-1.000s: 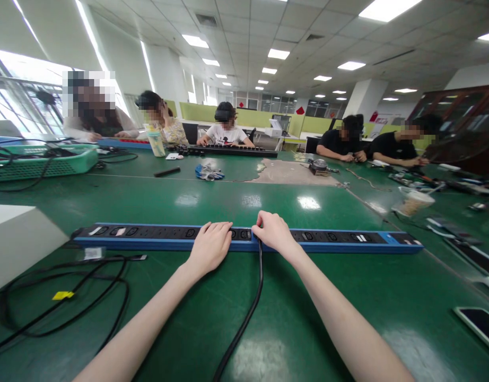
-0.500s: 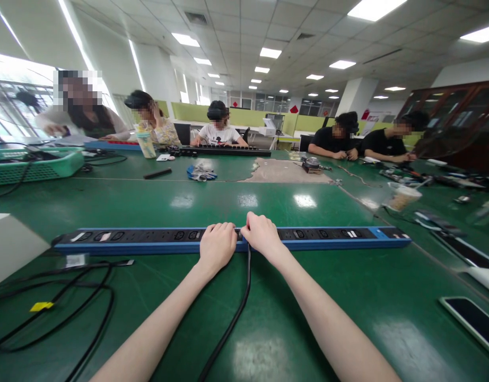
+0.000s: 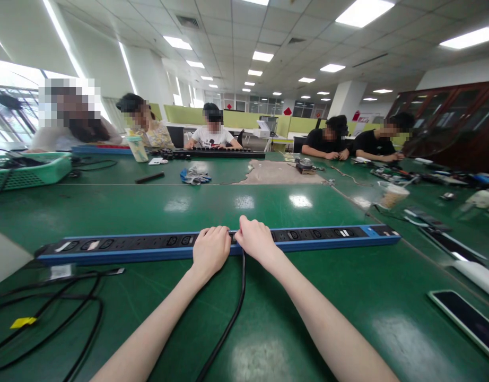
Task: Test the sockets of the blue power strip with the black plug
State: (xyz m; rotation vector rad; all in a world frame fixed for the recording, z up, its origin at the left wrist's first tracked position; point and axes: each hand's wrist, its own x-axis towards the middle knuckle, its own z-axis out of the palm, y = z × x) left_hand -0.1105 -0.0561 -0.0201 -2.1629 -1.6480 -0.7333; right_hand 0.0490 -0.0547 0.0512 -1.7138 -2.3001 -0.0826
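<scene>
A long blue power strip (image 3: 324,237) with black sockets lies across the green table (image 3: 268,212) in front of me. My left hand (image 3: 210,247) and my right hand (image 3: 255,240) rest side by side on its middle, fingers curled over the top and almost touching. A black cable (image 3: 228,323) runs from between the two hands toward me. The plug at its end is hidden under my fingers, so I cannot tell which hand holds it.
Loose black cables (image 3: 49,313) with a yellow tag lie at the near left. A phone (image 3: 463,318) lies at the near right. A green basket (image 3: 25,170), a cup (image 3: 138,147) and gloves (image 3: 194,175) sit farther back. Several people work at the far edge.
My two hands have closed in on each other at the strip's middle, covering the sockets that showed between them. The view has shifted a little to the right.
</scene>
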